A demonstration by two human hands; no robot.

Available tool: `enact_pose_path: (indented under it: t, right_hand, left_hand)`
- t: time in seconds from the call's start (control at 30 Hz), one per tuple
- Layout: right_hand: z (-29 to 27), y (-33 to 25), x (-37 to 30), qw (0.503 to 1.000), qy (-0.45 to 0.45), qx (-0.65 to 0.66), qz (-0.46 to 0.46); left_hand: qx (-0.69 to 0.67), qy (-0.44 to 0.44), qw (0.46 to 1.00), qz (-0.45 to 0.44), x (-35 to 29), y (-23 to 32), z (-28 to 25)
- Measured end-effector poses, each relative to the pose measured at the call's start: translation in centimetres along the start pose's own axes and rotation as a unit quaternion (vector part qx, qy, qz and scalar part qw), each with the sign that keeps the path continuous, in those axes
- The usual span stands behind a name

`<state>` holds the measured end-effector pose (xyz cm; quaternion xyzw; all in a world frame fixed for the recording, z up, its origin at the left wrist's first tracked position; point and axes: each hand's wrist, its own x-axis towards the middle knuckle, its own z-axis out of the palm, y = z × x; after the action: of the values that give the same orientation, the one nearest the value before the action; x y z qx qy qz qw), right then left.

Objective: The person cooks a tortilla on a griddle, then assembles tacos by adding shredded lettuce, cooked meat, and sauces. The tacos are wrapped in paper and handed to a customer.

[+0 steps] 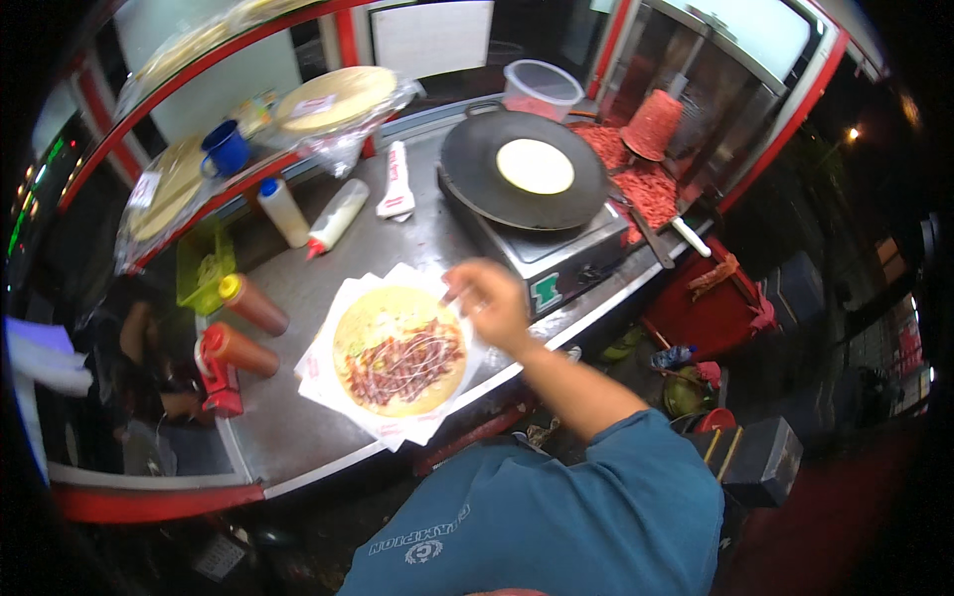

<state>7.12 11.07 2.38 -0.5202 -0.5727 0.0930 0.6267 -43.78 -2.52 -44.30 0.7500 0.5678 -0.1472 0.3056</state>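
A flatbread (360,316) lies flat on sheets of white paper (323,382) on the metal counter. Chopped brown meat (402,372), streaked with pale sauce, covers its nearer half, with light shreds toward the far side. My right hand (489,306) reaches in from the right, over the paper at the flatbread's right edge. Its fingers are bent and smeared by motion, so whether they pinch anything cannot be told. My left hand is out of view. Beyond my right hand, a pale flatbread (536,166) sits on a round black griddle (467,164).
Two red-sauce bottles (253,304) stand left, near a green basket (206,278). Farther back are a white bottle (284,213), a lying bottle (338,216) and a wrapped white packet (397,184). Right of the griddle are red shaved meat (646,194), a meat cone (653,125) and a white-handled knife (691,236).
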Motion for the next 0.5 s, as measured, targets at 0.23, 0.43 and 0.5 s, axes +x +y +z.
enact_pose_path:
  t: [0.23, 0.43, 0.5]
  right_hand:
    - [-37.0, 15.6, 12.3, 0.847, 0.056, -0.515, 0.115]
    - [-41.8, 20.7, 11.4, 0.826, -0.174, -0.497, 0.202]
    - [-42.1, 19.3, 12.8, 0.83, -0.179, -0.481, 0.22]
  left_hand:
    - [0.035, -0.051, 0.998, 0.017, 0.8, 5.4, -3.1]
    - [0.128, 0.012, 0.975, 0.183, 3.3, 10.9, -3.6]
    - [0.076, -0.147, 0.984, 0.07, 2.8, 18.7, -6.6]
